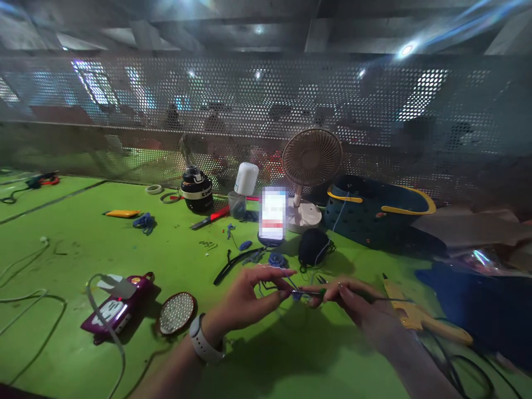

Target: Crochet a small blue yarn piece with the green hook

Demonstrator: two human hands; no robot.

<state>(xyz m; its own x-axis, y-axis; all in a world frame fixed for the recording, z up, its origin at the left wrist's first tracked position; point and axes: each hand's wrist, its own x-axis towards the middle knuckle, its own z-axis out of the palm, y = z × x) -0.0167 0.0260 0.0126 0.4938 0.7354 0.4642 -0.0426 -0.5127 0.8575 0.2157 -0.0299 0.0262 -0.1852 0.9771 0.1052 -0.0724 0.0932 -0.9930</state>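
Note:
Over the green table, my left hand is closed, its thumb and fingertips pinching blue yarn, with a strand raised over the index finger. Facing it, my right hand grips a thin crochet hook, whose metal tip points left into the yarn between the hands. The exact stitches are too small to make out. Just beyond the hands lie a dark yarn ball and a small blue yarn coil. A lit phone, its screen blurred, stands upright behind them.
A fan and a dark basket stand at the back. Right of my hands lies a yellow glue gun with cables. Leftward are a purple power bank, a round studded disc, a red-handled knife and a black bottle.

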